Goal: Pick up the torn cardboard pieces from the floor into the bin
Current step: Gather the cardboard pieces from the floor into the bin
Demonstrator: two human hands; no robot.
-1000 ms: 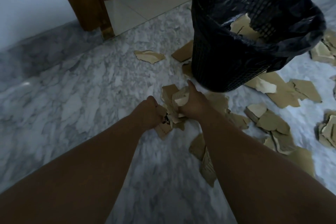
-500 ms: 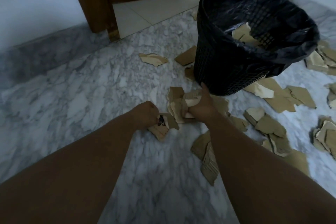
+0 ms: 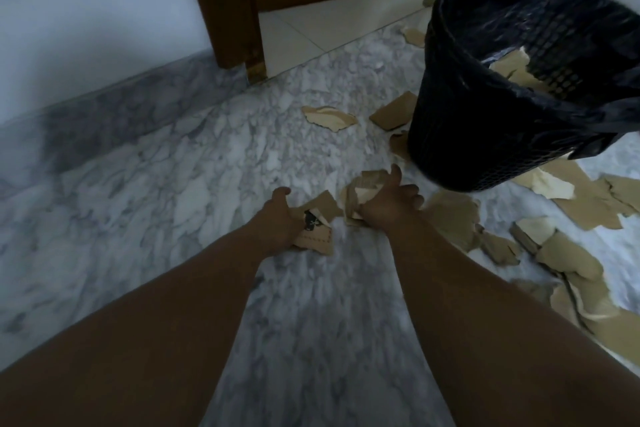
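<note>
Cardboard pieces bunched in right grip, lifted since before; left grip closed on printed scrap; bin just beyond.

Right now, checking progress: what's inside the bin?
Inside the bin, a few torn cardboard pieces rest against the black liner. The near wall hides anything lower down.
</note>
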